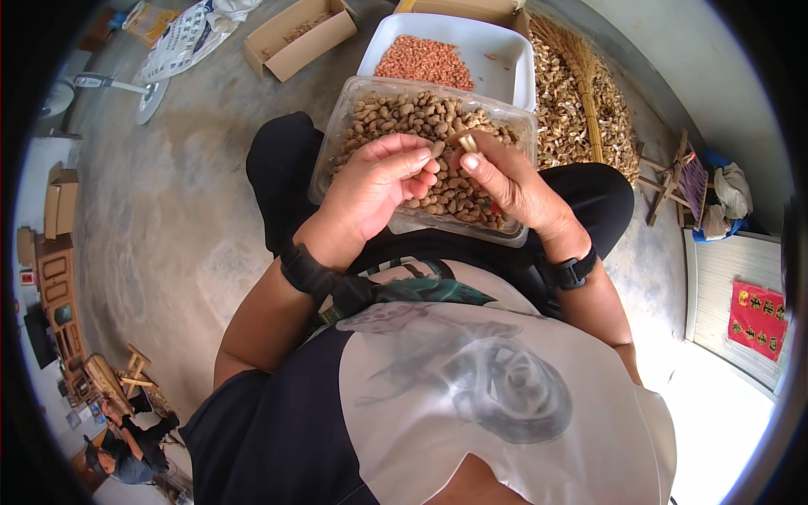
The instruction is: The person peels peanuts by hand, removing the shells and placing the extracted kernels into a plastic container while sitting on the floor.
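Note:
My left hand (372,180) pinches an unshelled peanut (437,149) between thumb and fingertips. Facing it, my right hand (517,183) grips a small pale object (468,143) with a split-looking end; whether it is a tool or a piece of shell I cannot tell. Both hands hover over a clear plastic tub (325,151) of unshelled peanuts (451,192), which rests at my lap between my bent knees. Just beyond the tub, a white plastic tray (514,47) contains red-skinned shelled peanuts (420,61), heaped towards its left side.
Peanut shells (555,101) lie piled at the right under a straw broom (588,107). A cardboard box (303,41) stands far left of the tray, near a standing fan (148,101). A folding stool (675,173) is at the right wall. Another person (129,448) sits at lower left.

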A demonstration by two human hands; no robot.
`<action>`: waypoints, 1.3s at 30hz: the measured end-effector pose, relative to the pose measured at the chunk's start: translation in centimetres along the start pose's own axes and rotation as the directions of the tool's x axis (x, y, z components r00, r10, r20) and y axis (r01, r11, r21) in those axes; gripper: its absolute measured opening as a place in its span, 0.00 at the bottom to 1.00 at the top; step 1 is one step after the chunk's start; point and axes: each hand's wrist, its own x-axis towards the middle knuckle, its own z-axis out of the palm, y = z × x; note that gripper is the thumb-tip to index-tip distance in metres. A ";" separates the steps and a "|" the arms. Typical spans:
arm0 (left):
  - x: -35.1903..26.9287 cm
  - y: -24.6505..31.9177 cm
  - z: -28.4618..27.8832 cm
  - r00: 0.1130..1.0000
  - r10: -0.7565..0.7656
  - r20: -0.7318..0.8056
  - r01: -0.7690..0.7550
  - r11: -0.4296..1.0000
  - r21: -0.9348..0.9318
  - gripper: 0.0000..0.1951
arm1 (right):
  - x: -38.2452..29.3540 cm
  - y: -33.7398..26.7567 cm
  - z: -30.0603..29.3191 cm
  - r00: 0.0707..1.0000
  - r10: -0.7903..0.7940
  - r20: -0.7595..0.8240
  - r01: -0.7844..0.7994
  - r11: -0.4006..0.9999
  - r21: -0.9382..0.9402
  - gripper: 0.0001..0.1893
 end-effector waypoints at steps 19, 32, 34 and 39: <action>0.1 -0.7 0.1 0.990 -0.014 0.140 0.021 0.998 -0.053 0.03 | -0.7 -1.4 1.9 0.982 -0.186 -0.032 0.188 0.981 0.053 0.09; 0.0 -0.9 0.1 0.989 0.004 0.146 0.001 0.999 -0.033 0.03 | -0.8 -0.5 2.3 0.979 -0.188 -0.081 0.194 0.978 0.075 0.15; 0.0 -1.0 0.1 0.989 -0.007 0.148 0.010 1.000 -0.019 0.03 | -0.9 -0.5 2.2 0.980 -0.190 -0.051 0.193 0.979 0.061 0.17; -0.1 -1.6 0.0 0.994 -0.039 0.098 0.043 0.998 -0.041 0.04 | -0.8 0.2 2.6 0.981 -0.187 -0.052 0.191 0.977 0.093 0.14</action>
